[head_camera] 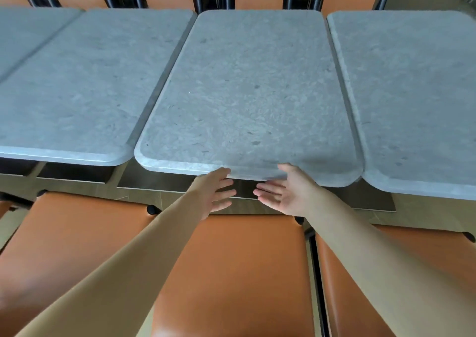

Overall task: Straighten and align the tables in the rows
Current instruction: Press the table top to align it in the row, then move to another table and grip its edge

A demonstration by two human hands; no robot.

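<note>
You had both hands at the near edge of the grey speckled stone-look table (247,92), left hand (213,192) and right hand (286,195), fingers spread and relaxed, gripping nothing. Just beyond your fingertips its edge jutted past the neighbouring grey table (77,92), likely your reason.

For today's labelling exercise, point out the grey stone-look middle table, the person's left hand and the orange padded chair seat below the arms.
Grey stone-look middle table (247,99): head view, bare top centre.
Left hand (212,193): head view, back of hand.
Orange padded chair seat (239,259): head view, cushion middle.
</note>
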